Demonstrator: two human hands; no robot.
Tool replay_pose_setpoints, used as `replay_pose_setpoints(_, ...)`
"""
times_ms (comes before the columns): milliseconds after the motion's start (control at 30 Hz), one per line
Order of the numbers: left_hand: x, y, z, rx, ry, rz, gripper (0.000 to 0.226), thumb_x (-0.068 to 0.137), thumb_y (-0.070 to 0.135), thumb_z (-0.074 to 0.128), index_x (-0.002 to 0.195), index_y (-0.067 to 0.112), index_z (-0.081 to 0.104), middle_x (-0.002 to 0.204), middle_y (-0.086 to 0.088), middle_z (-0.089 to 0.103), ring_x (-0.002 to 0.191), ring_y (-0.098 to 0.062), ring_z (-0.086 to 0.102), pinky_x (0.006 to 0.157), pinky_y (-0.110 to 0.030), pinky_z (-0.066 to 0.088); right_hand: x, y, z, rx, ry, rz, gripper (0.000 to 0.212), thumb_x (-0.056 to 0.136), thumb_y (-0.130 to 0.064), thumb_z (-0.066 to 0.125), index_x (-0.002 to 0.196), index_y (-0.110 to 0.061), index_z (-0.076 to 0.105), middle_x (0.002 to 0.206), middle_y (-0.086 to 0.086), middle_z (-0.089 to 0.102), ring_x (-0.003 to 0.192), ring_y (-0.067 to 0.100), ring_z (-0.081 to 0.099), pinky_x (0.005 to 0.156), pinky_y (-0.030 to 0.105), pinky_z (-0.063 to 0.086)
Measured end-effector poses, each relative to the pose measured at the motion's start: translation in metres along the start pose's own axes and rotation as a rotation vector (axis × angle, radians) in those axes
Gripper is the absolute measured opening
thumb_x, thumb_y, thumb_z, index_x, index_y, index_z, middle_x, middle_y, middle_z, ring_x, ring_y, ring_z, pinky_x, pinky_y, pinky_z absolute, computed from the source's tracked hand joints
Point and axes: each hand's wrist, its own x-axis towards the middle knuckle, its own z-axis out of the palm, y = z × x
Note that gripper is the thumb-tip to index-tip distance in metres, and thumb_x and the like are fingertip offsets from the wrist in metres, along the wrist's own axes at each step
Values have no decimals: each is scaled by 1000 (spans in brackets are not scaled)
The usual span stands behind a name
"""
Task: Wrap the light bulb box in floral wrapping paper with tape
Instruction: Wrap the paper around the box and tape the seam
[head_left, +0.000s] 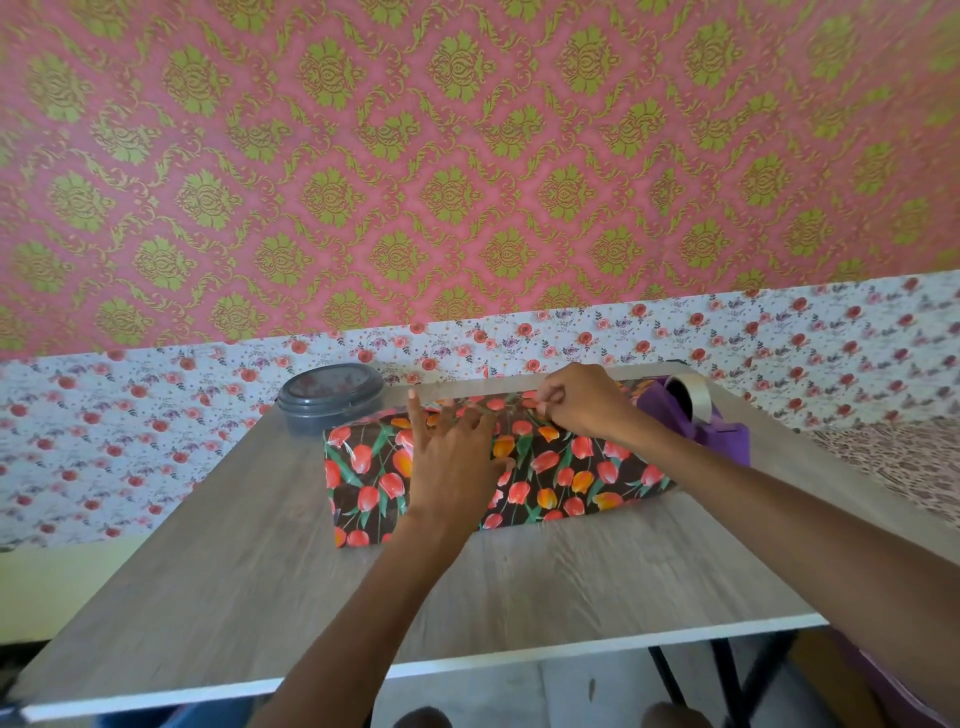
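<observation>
Black glossy paper with red and orange tulips: the floral wrapping paper (363, 483) covers every side of the light bulb box (571, 478) that shows, so I'd guess we're at the seam-taping stage. The box sits on the wood-look table (260, 571) dead ahead of the person at 12 o'clock. It lies flat with its long axis running roughly 9 to 3, the right end tipped a bit away toward 2. Left hand (452, 462) is flat on top near the middle, fingers straight and fanned out, pressing down and not gripping anything. Right hand (582, 402) is over at the far top edge, fingers curled in, thumb and forefinger pinched onto the paper right there. Can't tell if there's a bit of tape in that pinch, too small. What matters for the next move imo: that far edge runs the same way as the box, and the right hand is the one sitting on it. The purple tape dispenser (711, 431) is just past it at about 2 o'clock from the box, though the arm hides whether they touch. So the right hand is way closer for grabbing tape while the left pins the paper. A grey round lidded container (327, 400) sits at 10 o'clock, by the far left corner. The left end looks closed up, the right end I can't judge.
</observation>
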Motion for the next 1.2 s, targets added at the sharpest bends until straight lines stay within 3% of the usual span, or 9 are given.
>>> replay_pose_setpoints(167, 7, 19, -4, -167, 10, 53, 65, 92, 58, 54, 143, 22, 35, 150, 2, 42, 144, -21, 31, 122, -53, 6, -13, 4, -12, -49, 48, -30, 24, 83, 3, 65, 89, -14, 80, 97, 4, 76, 89, 14, 69, 81, 28, 55)
replay_pose_setpoints(367, 35, 46, 9, -245, -81, 162, 76, 94, 64, 42, 151, 16, 26, 155, -4, 34, 146, -24, 25, 121, -51, 10, -29, 44, -42, -35, 181, 120, 20, 83, -2, 64, 81, -19, 75, 83, -9, 70, 78, 8, 66, 73, 26, 54)
replay_pose_setpoints(467, 43, 63, 20, -196, -92, 136, 70, 98, 64, 29, 150, 16, 29, 154, -4, 36, 144, -25, 28, 121, -54, 8, -39, 83, -53, -112, 245, 271, 14, 86, -10, 65, 75, -16, 71, 75, -2, 69, 67, 12, 65, 59, 23, 48)
replay_pose_setpoints(600, 42, 75, 29, -102, -17, 79, 66, 99, 62, 20, 146, 18, 36, 150, -3, 41, 140, -25, 35, 120, -55, 11, -55, 130, -65, -221, 297, 503, 35, 96, -22, 53, 64, -8, 50, 60, 5, 49, 54, 19, 50, 49, 23, 33)
replay_pose_setpoints(733, 43, 77, 34, -79, 20, 56, 66, 99, 63, 17, 144, 21, 39, 148, -2, 40, 139, -24, 35, 119, -53, 14, -56, 148, -79, 85, 182, 726, 32, 95, -32, 58, 92, 0, 59, 74, 10, 57, 62, 25, 54, 51, 26, 39)
replay_pose_setpoints(900, 42, 75, 37, -68, 38, 66, 63, 99, 63, 18, 141, 22, 41, 143, 1, 45, 135, -22, 40, 118, -52, 19, -52, 143, -92, 512, -14, 951, 11, 98, -18, 59, 98, -7, 56, 75, 5, 49, 57, 12, 45, 41, 20, 46)
replay_pose_setpoints(1000, 42, 74, 35, -66, 45, 73, 64, 98, 63, 15, 142, 23, 41, 143, 2, 45, 135, -21, 40, 118, -51, 18, -51, 141, -97, 722, -3, 996, 12, 93, -4, 63, 105, -3, 61, 96, 7, 54, 70, 15, 50, 51, 30, 59)
replay_pose_setpoints(1133, 41, 74, 33, -65, 40, 79, 66, 97, 62, 13, 144, 24, 39, 145, 3, 44, 137, -21, 39, 119, -51, 16, -56, 148, -95, 972, 56, 1040, 13, 92, 10, 58, 102, 2, 61, 120, 6, 64, 78, 17, 49, 90, 51, 55)
replay_pose_setpoints(1200, 41, 74, 33, -41, 41, 78, 64, 98, 61, 15, 145, 24, 38, 145, 3, 44, 137, -21, 39, 119, -52, 15, -59, 150, -94, 1040, 53, 1027, 17, 95, 8, 53, 108, 2, 62, 128, 4, 63, 118, 24, 56, 97, 59, 48)
